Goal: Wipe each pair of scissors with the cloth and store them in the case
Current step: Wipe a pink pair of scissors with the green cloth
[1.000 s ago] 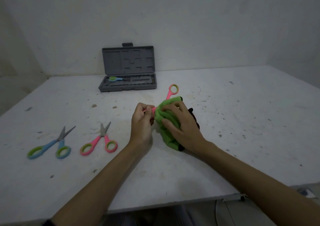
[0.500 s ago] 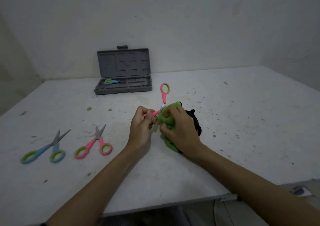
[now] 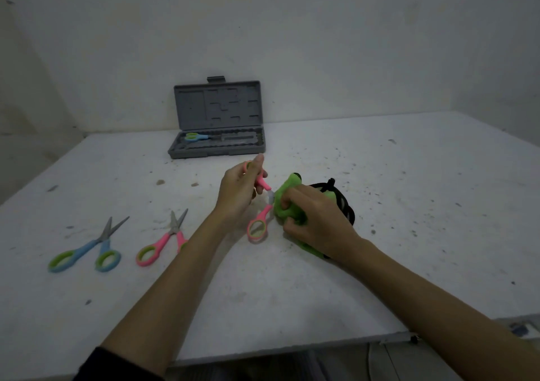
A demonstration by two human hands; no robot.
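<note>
My left hand (image 3: 238,192) grips one handle of a pink pair of scissors (image 3: 258,224), whose other handle ring hangs low near the table. Its blades are buried in a green cloth (image 3: 287,202) that my right hand (image 3: 317,223) grips around them. Further left on the table lie a blue pair of scissors (image 3: 87,250) and a second pink pair (image 3: 162,243), both with blades apart. At the back stands an open grey case (image 3: 217,147) with one blue-and-green pair of scissors (image 3: 197,137) inside.
The white table (image 3: 409,234) is speckled with dirt. A black strap or edging (image 3: 343,202) shows behind the cloth under my right hand. The wall rises right behind the case. The table's near edge runs along the bottom right.
The pink scissors have swung round: the free handle ring pointed up and away before and now hangs down toward me. My left hand rose and shifted its hold; the right hand stays on the cloth.
</note>
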